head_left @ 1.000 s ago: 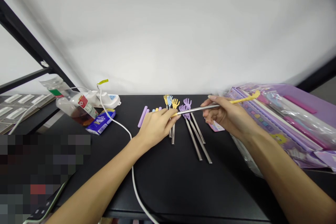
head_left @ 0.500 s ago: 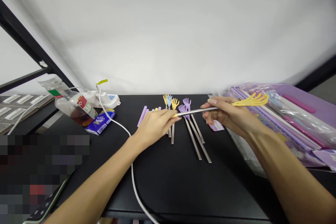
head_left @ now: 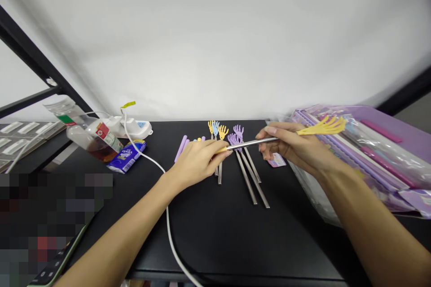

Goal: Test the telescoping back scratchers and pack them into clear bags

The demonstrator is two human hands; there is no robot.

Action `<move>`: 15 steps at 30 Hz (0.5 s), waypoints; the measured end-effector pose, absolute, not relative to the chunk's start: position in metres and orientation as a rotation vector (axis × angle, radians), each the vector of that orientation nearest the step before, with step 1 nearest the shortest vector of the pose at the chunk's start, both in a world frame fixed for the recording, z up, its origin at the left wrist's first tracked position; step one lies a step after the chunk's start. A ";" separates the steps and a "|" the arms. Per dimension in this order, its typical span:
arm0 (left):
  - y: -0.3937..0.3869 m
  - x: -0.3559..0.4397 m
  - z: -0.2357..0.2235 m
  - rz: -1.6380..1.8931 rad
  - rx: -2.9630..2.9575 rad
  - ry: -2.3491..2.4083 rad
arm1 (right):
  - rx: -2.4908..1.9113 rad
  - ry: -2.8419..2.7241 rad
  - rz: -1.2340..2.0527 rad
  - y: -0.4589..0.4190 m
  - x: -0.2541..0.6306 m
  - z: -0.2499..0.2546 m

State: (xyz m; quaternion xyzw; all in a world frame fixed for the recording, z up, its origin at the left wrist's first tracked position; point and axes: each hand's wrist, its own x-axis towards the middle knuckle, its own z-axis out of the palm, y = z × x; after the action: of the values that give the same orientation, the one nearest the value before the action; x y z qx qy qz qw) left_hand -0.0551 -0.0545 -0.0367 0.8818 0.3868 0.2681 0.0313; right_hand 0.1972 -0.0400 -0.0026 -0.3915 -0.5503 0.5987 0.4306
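Note:
A yellow back scratcher [head_left: 252,142] with a metal rod is held level above the black table [head_left: 208,237]. My left hand [head_left: 201,161] is closed round its yellow handle end, mostly hiding it. Near the yellow claw, my right hand [head_left: 286,143] pinches the rod. Behind and below lie purple back scratchers [head_left: 247,166], their claws toward the wall. Yellow and blue back scratchers [head_left: 218,131] lie beside them, partly covered by my left hand. Purple handle tubes [head_left: 182,147] and a few other coloured ends show just beyond that hand.
At right lies a purple package [head_left: 380,161] in clear plastic. A small printed card [head_left: 277,160] is beside it. At left are a bottle of brown liquid [head_left: 90,134], a blue tissue pack [head_left: 127,157] and a power strip [head_left: 143,129]. A white cable [head_left: 168,228] crosses the table.
Both hands keep the same hold on the yellow back scratcher, which has barely moved. The whole view has shifted slightly.

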 end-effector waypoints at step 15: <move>-0.046 -0.065 -0.042 1.001 2.781 1.228 | -1.045 -1.076 1.379 -0.029 0.201 -0.015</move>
State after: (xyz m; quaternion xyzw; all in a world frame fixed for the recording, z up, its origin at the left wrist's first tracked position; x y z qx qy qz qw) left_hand -0.0650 -0.0458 -0.0420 0.8685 0.3836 0.3125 -0.0295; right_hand 0.2010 -0.0287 -0.0149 -0.4365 -0.4498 0.5764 0.5243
